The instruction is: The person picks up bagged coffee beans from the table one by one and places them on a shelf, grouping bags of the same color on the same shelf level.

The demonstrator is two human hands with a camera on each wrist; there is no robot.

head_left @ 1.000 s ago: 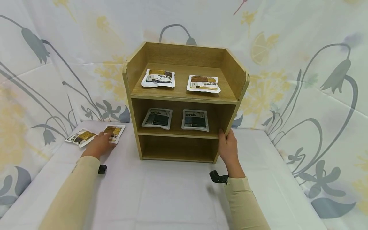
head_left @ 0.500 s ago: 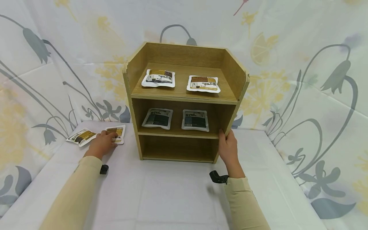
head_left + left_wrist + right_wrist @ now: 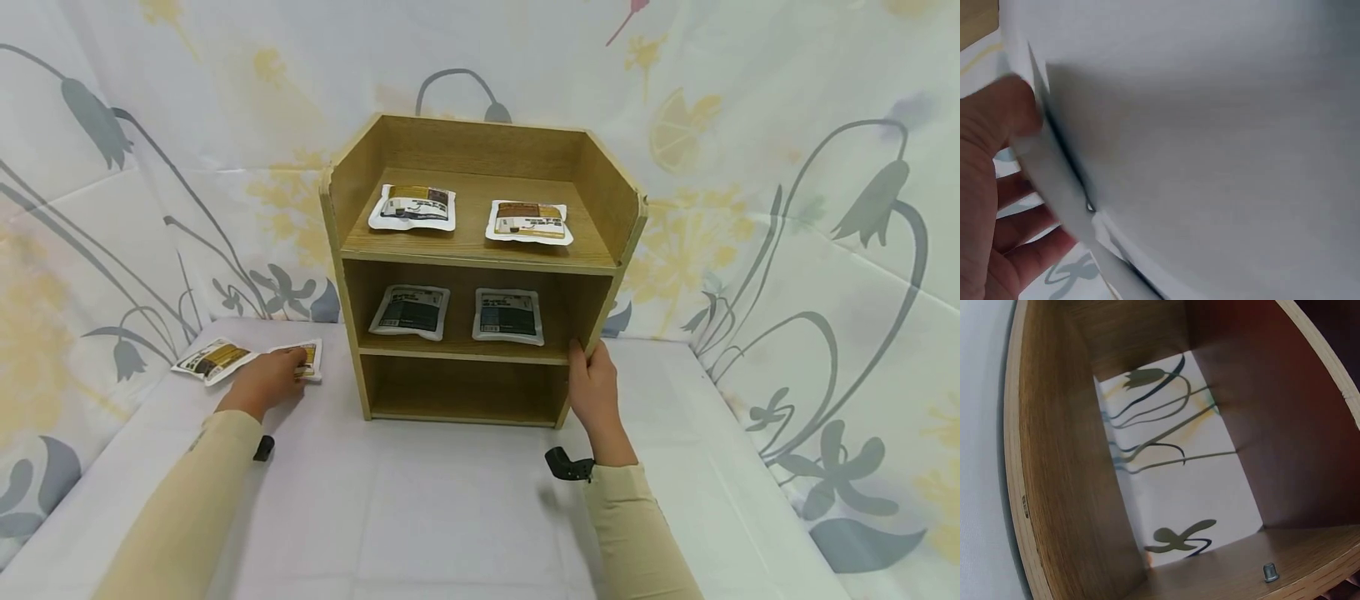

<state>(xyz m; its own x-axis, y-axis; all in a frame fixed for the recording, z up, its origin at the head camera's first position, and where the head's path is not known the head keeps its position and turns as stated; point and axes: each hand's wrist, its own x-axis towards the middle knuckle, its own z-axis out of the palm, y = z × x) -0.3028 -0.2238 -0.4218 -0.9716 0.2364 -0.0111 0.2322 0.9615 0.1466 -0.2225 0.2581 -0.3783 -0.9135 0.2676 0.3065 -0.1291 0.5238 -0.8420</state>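
Observation:
On the left of the table, my left hand (image 3: pixel 266 383) pinches the near side of a white-edged pouch (image 3: pixel 313 358) with a yellow-brown label, partly covering it. In the left wrist view, the thumb and fingers (image 3: pixel 1034 234) lie on opposite sides of the pouch's white edge (image 3: pixel 1063 181). A second yellow-brown pouch (image 3: pixel 213 360) lies just left of that hand. My right hand (image 3: pixel 596 396) grips the right side panel of a wooden shelf unit (image 3: pixel 480 260), its thumb at the front edge. Little of the right hand shows in the right wrist view.
Two yellow-brown pouches, left (image 3: pixel 412 208) and right (image 3: pixel 528 222), lie on the top shelf. Two dark green pouches, left (image 3: pixel 411 312) and right (image 3: pixel 508 317), rest on the middle shelf. The right wrist view shows a compartment wall (image 3: pixel 979 19) of wood only partly.
My left hand has closed further over the right-hand table pouch, which has shifted slightly toward me. The right hand keeps its grip on the shelf unit.

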